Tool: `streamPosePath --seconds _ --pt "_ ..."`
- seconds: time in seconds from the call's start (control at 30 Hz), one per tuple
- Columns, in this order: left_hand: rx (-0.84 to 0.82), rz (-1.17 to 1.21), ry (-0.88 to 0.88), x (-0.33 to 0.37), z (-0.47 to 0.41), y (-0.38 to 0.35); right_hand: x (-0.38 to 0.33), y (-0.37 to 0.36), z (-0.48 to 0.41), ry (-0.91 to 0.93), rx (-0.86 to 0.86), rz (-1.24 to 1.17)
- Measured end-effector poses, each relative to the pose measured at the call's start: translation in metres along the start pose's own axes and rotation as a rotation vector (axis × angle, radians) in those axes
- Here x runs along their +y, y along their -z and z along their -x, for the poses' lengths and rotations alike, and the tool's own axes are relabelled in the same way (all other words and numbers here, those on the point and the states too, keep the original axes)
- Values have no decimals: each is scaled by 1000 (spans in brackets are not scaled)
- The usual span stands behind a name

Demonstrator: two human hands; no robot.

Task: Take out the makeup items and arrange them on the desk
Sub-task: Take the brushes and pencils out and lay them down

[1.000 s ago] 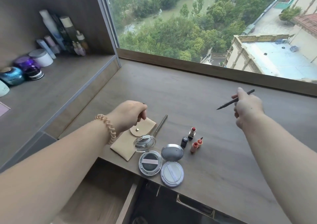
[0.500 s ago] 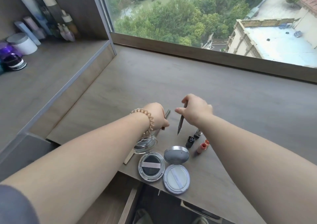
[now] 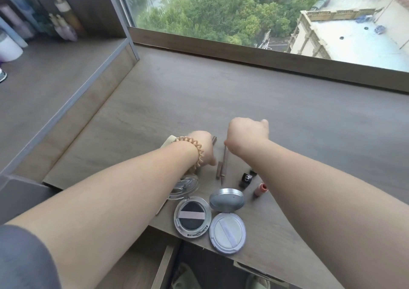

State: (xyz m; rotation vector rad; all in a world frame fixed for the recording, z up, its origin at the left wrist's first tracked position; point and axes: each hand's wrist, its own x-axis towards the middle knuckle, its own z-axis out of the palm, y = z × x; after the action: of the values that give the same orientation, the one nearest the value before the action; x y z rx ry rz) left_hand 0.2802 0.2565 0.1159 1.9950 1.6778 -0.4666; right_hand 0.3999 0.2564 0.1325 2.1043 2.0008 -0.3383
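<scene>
Grey-brown wooden desk (image 3: 287, 122) now has the right hand (image 3: 247, 137) low over it. A second ago that hand held the slender grey liner pen (image 3: 224, 162) aloft, out at 2 o'clock from the laid-out items. It has since swung in to the middle of the group and come down. Its fingers are curled round the pen's top end. The pen hangs steeply, tip towards 6 o'clock, just beyond the raised lid of the round silver compact with a white puff (image 3: 227, 233). Whether the tip touches the desk I cannot tell.

The left hand (image 3: 202, 149), with a peach coiled hair tie (image 3: 198, 155) on its wrist, has kept to the beige fabric pouch (image 3: 170, 140) at 10 o'clock. A thin brown pencil (image 3: 219, 169) runs under it and shows on both sides. The fingers are hidden, so I cannot tell whether they grip anything.

By my reading the pen is about to be laid beside the pencil, one more item set out, and the arranging is well along.

The pen looks thin, smooth and light, with a fine dark point; it may roll once released. At 3 o'clock from it lie a small black lipstick tube (image 3: 244, 179) and a coral lipstick (image 3: 259, 189). At 7 o'clock a second round compact with a dark puff (image 3: 192, 216) lies open.
</scene>
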Motion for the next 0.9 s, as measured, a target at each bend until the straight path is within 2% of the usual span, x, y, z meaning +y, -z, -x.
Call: streamPosePath --seconds 0.07,0.17,0.27,0.37,0.47,0.57,0.63,0.7,0.77,0.83,0.9 --pt "9 -69 67 -7 1 3 1 11 4 19 49 2" --pt "-64 -191 132 -10 6 3 5 22 12 27 120 -18" --pt "-144 -279 140 -7 7 0 8 26 17 37 164 -43" --pt "-164 -262 113 -1 8 1 14 29 22 30 211 -103" --pt "-79 -176 104 1 14 4 23 34 31 26 258 -159" --pt "83 31 94 0 28 25 33 43 39 -23 308 -260" --pt "189 158 64 1 42 45 40 51 45 -79 329 -411" --pt "279 276 -2 4 61 63 44 61 54 -100 286 -720" --pt "304 408 -82 9 81 75 40 68 65 -95 114 -1078" --pt "311 510 -168 16 101 80 35 72 73 -68 -62 -1279" --pt "331 584 -236 23 117 84 28 77 80 -15 -90 -1463"
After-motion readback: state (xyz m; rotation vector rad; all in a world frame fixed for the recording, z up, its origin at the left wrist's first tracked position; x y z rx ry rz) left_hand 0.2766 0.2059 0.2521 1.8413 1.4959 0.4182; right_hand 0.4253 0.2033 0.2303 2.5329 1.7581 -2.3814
